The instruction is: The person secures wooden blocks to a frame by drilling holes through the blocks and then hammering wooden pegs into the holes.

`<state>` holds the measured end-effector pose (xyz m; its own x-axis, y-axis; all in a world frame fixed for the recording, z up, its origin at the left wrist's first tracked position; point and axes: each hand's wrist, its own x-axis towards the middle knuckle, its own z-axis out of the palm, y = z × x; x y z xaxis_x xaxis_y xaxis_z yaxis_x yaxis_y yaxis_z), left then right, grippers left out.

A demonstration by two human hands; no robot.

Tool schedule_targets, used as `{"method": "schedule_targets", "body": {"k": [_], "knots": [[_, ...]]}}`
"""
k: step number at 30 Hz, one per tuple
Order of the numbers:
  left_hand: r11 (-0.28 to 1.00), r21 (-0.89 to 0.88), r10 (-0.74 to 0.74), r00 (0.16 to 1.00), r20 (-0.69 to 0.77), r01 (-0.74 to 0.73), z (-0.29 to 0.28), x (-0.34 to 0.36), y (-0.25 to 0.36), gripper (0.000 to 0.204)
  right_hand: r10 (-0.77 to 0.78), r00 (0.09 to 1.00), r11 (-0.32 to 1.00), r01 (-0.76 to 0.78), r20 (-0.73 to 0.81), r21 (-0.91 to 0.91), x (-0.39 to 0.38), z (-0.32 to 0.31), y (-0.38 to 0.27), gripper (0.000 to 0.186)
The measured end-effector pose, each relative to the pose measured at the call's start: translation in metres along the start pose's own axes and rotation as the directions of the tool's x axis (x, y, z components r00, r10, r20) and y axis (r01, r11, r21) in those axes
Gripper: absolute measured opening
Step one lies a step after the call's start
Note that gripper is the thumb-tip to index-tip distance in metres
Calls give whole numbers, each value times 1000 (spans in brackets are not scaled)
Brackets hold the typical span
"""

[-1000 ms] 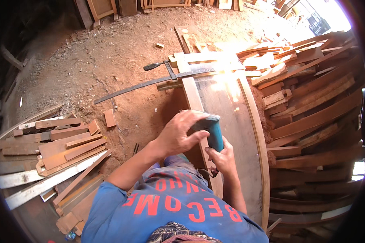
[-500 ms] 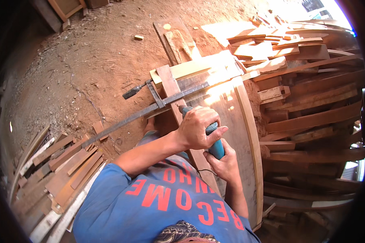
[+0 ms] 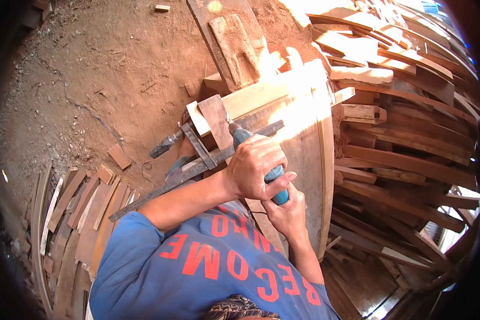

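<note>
A teal corded power tool (image 3: 277, 176) with a slim straight body slants across my front. My left hand (image 3: 257, 164) wraps round its forward part, and my right hand (image 3: 287, 212) grips its rear end. Its dark nose and thin bit reach the upper part of a reddish-brown plank (image 3: 215, 118); whether the bit is in the wood I cannot tell. A long metal bar clamp (image 3: 168, 191) lies across the plank beneath the tool. The plank rests over a pale board (image 3: 250, 101) and a wide framed wooden panel (image 3: 304, 160).
Stacked lumber (image 3: 410, 160) fills the right side. Loose offcuts (image 3: 80, 218) lie in a heap at the lower left. Beyond the panel is a dark board with a rough wooden piece (image 3: 234, 50) on it. Bare dirt ground (image 3: 117, 69) spreads at the far left.
The tool's nose has moved up the plank, from just below the clamp bar to past it. Both hands moved with it and kept their grip. The whole view has shifted and turned.
</note>
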<state>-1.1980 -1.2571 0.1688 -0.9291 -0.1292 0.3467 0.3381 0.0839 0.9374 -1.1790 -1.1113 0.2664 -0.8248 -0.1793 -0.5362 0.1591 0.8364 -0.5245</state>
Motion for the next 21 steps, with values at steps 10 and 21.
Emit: {"method": "schedule_targets", "body": {"k": [10, 21], "knots": [[998, -33, -61, 997, -44, 59, -5, 13, -13, 34, 127, 988, 992, -125, 91, -26, 23, -8, -13, 31], [995, -54, -90, 987, -130, 84, -15, 15, -17, 26, 150, 975, 971, -114, 166, -210, 44, -21, -39, 31]]}}
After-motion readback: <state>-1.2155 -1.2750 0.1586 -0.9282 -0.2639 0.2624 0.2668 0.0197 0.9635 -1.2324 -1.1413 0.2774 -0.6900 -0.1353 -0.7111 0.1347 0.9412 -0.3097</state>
